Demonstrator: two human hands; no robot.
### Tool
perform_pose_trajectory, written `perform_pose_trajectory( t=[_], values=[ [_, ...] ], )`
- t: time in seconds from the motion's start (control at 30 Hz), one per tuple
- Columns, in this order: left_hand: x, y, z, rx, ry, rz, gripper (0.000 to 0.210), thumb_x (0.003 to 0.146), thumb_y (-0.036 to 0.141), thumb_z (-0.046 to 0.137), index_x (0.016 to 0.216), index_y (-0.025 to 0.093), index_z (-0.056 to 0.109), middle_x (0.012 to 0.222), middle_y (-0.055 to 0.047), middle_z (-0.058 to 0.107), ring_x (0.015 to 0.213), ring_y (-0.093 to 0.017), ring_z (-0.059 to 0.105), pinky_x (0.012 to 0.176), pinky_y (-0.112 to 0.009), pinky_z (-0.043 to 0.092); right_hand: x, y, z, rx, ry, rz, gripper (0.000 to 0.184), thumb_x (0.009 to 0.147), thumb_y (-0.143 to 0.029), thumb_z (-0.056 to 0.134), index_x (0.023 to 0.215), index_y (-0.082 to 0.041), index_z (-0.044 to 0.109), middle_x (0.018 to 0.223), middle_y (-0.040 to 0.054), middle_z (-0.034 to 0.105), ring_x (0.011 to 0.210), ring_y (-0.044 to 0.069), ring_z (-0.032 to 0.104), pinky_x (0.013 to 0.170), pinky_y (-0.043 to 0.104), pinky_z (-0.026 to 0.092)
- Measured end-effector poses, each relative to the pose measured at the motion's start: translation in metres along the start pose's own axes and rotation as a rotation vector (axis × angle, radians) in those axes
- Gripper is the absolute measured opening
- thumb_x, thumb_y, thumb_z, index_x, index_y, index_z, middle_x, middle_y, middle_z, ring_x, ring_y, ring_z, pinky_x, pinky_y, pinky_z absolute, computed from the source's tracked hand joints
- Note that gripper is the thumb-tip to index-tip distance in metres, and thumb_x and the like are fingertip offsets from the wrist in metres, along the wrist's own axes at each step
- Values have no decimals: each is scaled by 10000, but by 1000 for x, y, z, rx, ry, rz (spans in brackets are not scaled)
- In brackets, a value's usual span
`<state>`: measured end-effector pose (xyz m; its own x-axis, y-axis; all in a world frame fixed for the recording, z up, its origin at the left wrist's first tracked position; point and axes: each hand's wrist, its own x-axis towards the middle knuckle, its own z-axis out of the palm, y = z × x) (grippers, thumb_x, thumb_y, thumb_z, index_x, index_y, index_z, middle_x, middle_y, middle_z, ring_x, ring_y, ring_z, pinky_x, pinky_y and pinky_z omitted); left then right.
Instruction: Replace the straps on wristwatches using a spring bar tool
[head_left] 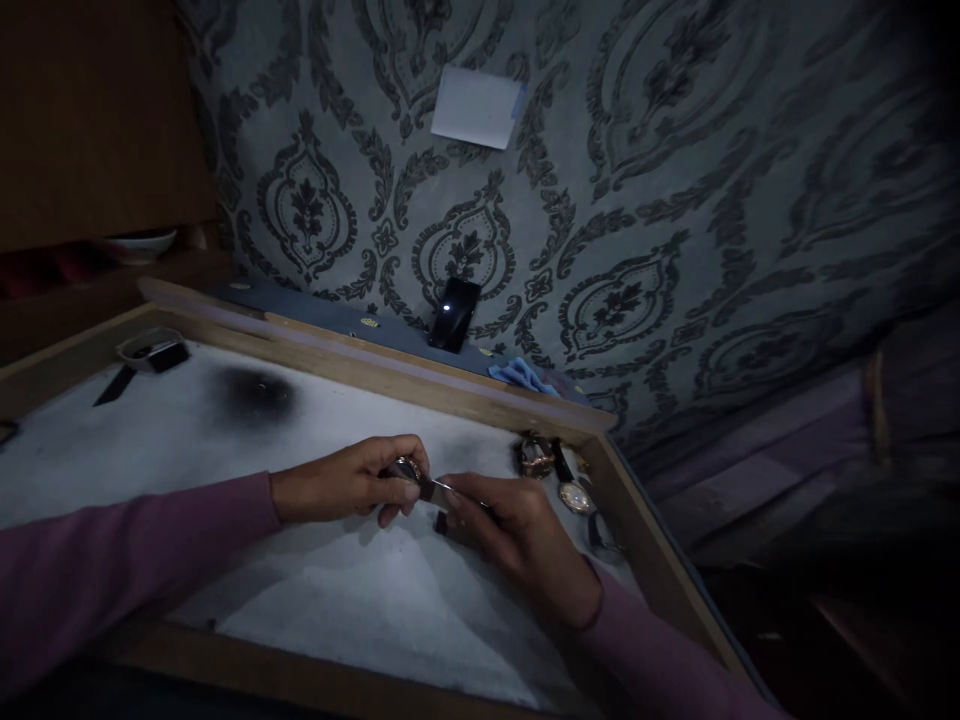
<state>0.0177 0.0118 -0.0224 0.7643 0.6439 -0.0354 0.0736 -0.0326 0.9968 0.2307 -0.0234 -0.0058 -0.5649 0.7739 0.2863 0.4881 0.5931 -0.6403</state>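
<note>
My left hand (341,488) is closed around a wristwatch (407,467), its round case showing between thumb and fingers. The dark strap (427,489) points toward my right hand (529,530). Pinched in the right fingers is a slim metal tool (442,485), whose tip meets or nearly meets the strap; its exact kind is hard to make out in the dim light. Both hands are over the white surface (337,600) of a wood-rimmed tray. A small dark piece, perhaps strap, shows below the right fingers.
Several watches lie at the right, among them a gold-toned watch (575,496). A clear container (150,348) with a dark strap sits at the far left. Behind the wooden rim (390,385) are a phone (454,314) and a blue cloth (523,375). White paper (478,107) hangs on the patterned wall.
</note>
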Motion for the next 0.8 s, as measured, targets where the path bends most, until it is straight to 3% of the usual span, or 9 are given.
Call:
perform_pose_trajectory(
  t=[0.57, 0.8],
  values=[
    [0, -1, -1, 26, -10, 23, 158, 874, 323, 532, 921, 187, 467, 625, 56, 513, 552, -94, 448, 529, -226, 324, -1, 1, 2, -55, 56, -68, 294, 945, -195, 463, 1063, -163, 730, 763, 82, 741, 633, 151, 678, 584, 229, 489],
    [0, -1, -2, 28, -11, 30, 160, 877, 326, 532, 928, 189, 470, 649, 52, 526, 555, -92, 446, 530, -222, 327, -2, 2, 1, -57, 68, -80, 281, 948, -187, 470, 1056, -157, 728, 760, 75, 741, 623, 145, 680, 581, 218, 493]
  ],
)
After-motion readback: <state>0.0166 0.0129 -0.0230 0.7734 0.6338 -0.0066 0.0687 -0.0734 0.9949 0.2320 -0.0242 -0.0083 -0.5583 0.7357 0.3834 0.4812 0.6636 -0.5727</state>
